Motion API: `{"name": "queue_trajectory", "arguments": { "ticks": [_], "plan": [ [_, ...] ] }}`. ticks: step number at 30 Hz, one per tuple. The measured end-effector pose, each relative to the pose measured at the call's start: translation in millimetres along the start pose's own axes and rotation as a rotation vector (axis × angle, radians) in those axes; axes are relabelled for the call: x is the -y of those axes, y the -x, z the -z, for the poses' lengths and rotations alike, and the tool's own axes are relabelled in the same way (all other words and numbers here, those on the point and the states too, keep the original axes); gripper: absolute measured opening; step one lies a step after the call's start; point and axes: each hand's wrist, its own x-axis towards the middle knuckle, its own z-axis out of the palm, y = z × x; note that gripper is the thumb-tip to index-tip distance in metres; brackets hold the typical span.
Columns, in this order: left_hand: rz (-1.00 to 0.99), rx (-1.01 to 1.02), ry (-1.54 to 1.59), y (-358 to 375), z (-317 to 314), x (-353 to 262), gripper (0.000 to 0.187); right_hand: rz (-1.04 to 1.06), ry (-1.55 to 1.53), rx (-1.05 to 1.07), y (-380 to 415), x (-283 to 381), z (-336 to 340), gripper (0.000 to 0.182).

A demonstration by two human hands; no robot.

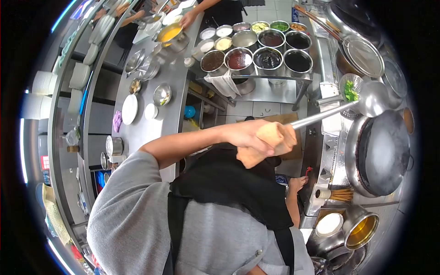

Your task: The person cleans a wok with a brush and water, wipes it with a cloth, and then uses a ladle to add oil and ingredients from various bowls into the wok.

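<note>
The left hand closes around a folded tan cloth, with the thumb pressed on it. The cloth wraps the grip end of a steel ladle, which extends rightward and forward from these fingers. The ladle bowl shows a bare, rounded metal surface.

The right hand is low and to the right of the left fingers, at a red lever on the range front. Whether its fingers pinch or only touch the lever cannot be told.

Right of the right fingers lies a bundle of bamboo sticks. Beyond it, a large wok has a hazy grey interior; liquid or bare metal cannot be distinguished. Behind and right of the right fingers, a steel canister holds a white substance, beside a steel pot of amber liquid.

Right and forward of the left fingers, just beside the ladle bowl, a perforated strainer holds chopped greens.

Directly forward of the left fingers, a cart carries a front row of four steel pots: brown sauce, reddish-brown sauce, and two black liquids. Behind these are pots of cloudy pale, dark brown and black liquid, then smaller tins, including chopped greens and white contents.

Left and forward of the left fingers, a steel mixing bowl contains a few small pieces. Farther off, a steel pot holds yellow-orange liquid, near a co-worker's hand.
</note>
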Motion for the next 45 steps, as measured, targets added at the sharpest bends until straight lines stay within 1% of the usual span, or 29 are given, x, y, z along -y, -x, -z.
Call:
{"name": "queue_trajectory", "arguments": {
  "ticks": [1, 2, 4, 7, 8, 9, 10, 11, 13, 14, 18, 22, 24, 25, 26, 27, 28, 30, 31, 32, 34, 36, 37, 38, 39, 41, 42, 43, 45],
  "plan": [
    [0.093, -0.053, 0.057, 14.5, 6.5, -2.9, 0.058, -0.026, -0.034, 0.029, -1.6, 1.2, 5.7, 0.092],
    [0.085, -0.064, 0.062, 25.8, 13.8, 3.0, 0.058, -0.052, 0.012, 0.118, -4.4, 4.6, 15.6, 0.093],
    [0.06, -0.149, 0.132, 46.4, 24.7, 22.3, 0.053, -0.034, 0.034, 0.162, -18.6, -5.4, 9.5, 0.094],
    [0.085, -0.256, 0.313, 77.3, 32.7, 19.7, 0.058, 0.041, 0.101, 0.196, -81.3, -72.2, -54.2, 0.097],
    [0.092, -0.278, 0.313, 86.5, 36.3, 22.5, 0.065, 0.202, 0.308, 0.255, -90.9, -90.7, -85.2, 0.098],
    [0.08, -0.286, 0.322, 97.1, 38.6, 25.0, 0.065, 0.357, 0.521, 0.315, -99.0, -116.3, -109.1, 0.1],
    [0.119, -0.314, 0.314, 106.9, 40.7, 27.4, 0.068, 0.504, 0.733, 0.375, -103.8, -121.3, -103.2, 0.102],
    [0.154, -0.344, 0.301, 114.9, 44.1, 29.0, 0.07, 0.506, 0.742, 0.362, -115.0, -114.6, -93.9, 0.102],
    [0.23, -0.45, 0.382, 135.0, 42.8, 20.1, 0.075, 0.435, 0.649, 0.435, -101.3, -128.6, -87.7, 0.093],
    [0.257, -0.482, 0.41, 145.3, 43.2, 23.8, 0.074, 0.401, 0.599, 0.474, -106.1, -112.7, -94.3, 0.089],
    [0.348, -0.55, 0.483, 189.3, 42.9, 26.8, 0.068, 0.26, 0.428, 0.637, -92.4, -122.1, -63.7, 0.073],
    [0.313, -0.645, 0.549, 224.5, 39.1, 46.5, 0.063, 0.107, 0.26, 0.776, -86.1, -103.6, -9.2, 0.06],
    [0.336, -0.701, 0.619, 236.2, 44.0, 50.3, 0.063, 0.067, 0.227, 0.804, -96.6, -99.1, -4.7, 0.057],
    [0.332, -0.701, 0.633, 245.7, 48.4, 53.7, 0.063, 0.027, 0.237, 0.795, -98.4, -97.7, -2.4, 0.037],
    [0.392, -0.695, 0.631, 254.7, 53.1, 57.2, 0.064, -0.012, 0.246, 0.785, -104.0, -96.2, 0.2, 0.025],
    [0.447, -0.688, 0.628, 260.0, 60.9, 58.1, 0.064, -0.011, 0.257, 0.774, -98.4, -65.3, 22.0, 0.025],
    [0.479, -0.707, 0.585, 265.2, 67.0, 45.0, 0.062, -0.002, 0.157, 0.814, -119.2, 25.1, 21.0, 0.021],
    [0.467, -0.679, 0.562, 282.3, 80.8, 42.0, 0.062, 0.015, -0.038, 0.895, -113.2, 118.2, 76.3, 0.035],
    [0.476, -0.659, 0.537, 292.0, 88.5, 40.6, 0.063, 0.427, 0.035, 1.009, -111.9, 207.9, 104.8, 0.035],
    [0.508, -0.617, 0.512, 303.6, 96.9, 42.7, 0.063, 0.534, -0.175, 0.788, -43.1, 335.0, 179.4, 0.031],
    [0.549, -0.601, 0.498, 318.9, 112.9, 42.9, 0.061, 0.757, -0.541, 0.635, -6.3, 489.8, 214.6, 0.018],
    [0.5, -0.625, 0.627, 339.0, 122.9, 59.4, 0.06, 0.922, -0.704, 0.569, 4.0, 622.7, 208.2, 0.028],
    [0.456, -0.654, 0.743, 346.4, 129.2, 66.7, 0.06, 0.962, -0.67, 0.678, -7.6, 683.7, 194.4, 0.031],
    [0.485, -0.661, 0.796, 353.0, 138.8, 61.8, 0.063, 1.005, -0.703, 0.607, 3.2, 743.9, 183.6, 0.035],
    [0.483, -0.649, 0.808, 359.5, 145.7, 68.3, 0.063, 1.172, -0.746, 0.474, -22.9, 802.4, 140.8, 0.041],
    [0.418, -0.641, 0.801, 374.3, 157.7, 81.2, 0.068, 1.16, -0.612, 0.428, -56.3, 898.4, 81.4, 0.056],
    [0.469, -0.649, 0.85, 380.9, 166.5, 78.4, 0.069, 1.137, -0.534, 0.332, -42.9, 931.0, 75.3, 0.06],
    [0.468, -0.641, 0.856, 385.5, 173.1, 83.6, 0.069, 1.133, -0.526, 0.33, -47.2, 953.2, 59.2, 0.06],
    [0.376, -0.626, 0.807, 394.2, 186.2, 95.4, 0.068, 0.92, -0.554, 0.399, -62.6, 993.2, 25.8, 0.048]
  ]
}}
